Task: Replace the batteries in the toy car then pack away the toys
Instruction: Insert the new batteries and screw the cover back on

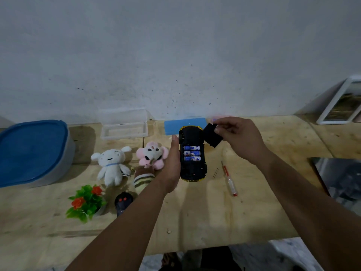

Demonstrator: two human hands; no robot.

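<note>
A yellow toy car (pixel 192 169) is held upside down above the wooden table, its black underside up. The open battery bay shows three blue-and-white batteries (pixel 192 153) side by side. My left hand (pixel 172 163) grips the car along its left side. My right hand (pixel 237 137) pinches the black battery cover (pixel 212 136) just right of the car's far end. A white plush dog (pixel 112 166), a pink flower plush (pixel 152 154) and a striped plush (pixel 143 179) lie left of my left hand. A black remote (pixel 123 203) lies nearer me.
A red-handled screwdriver (pixel 229 179) and a small spring (pixel 215 172) lie right of the car. A grey tub with a blue lid (pixel 31 151) stands far left, a clear open case (pixel 124 126) and a blue case (pixel 173 127) by the wall, a plastic plant (pixel 87 202) front left.
</note>
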